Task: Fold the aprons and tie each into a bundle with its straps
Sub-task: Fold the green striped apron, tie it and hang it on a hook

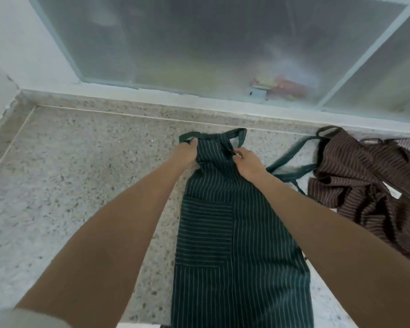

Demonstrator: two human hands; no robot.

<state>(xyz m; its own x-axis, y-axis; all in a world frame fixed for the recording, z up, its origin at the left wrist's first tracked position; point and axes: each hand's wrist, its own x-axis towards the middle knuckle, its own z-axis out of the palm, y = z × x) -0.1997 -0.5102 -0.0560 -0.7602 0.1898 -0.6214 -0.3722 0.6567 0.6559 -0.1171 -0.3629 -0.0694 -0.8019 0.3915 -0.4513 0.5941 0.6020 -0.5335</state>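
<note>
Currently the left hand [184, 154] is curled round the top left corner of the dark green pinstriped fabric apron [237, 233], beside its neck strap [211, 135]. The top right corner is pinched by the right hand [247, 164]. The apron is laid folded lengthwise on the speckled grey terrazzo counter [81, 176], pocket on the left. Its waist ties [291, 162] trail right toward a crumpled brown striped apron [369, 176], below a frosted glass window [199, 43].

Both arms outstretched; left hand [184, 152] and right hand [247, 162] curled, gripping.
</note>
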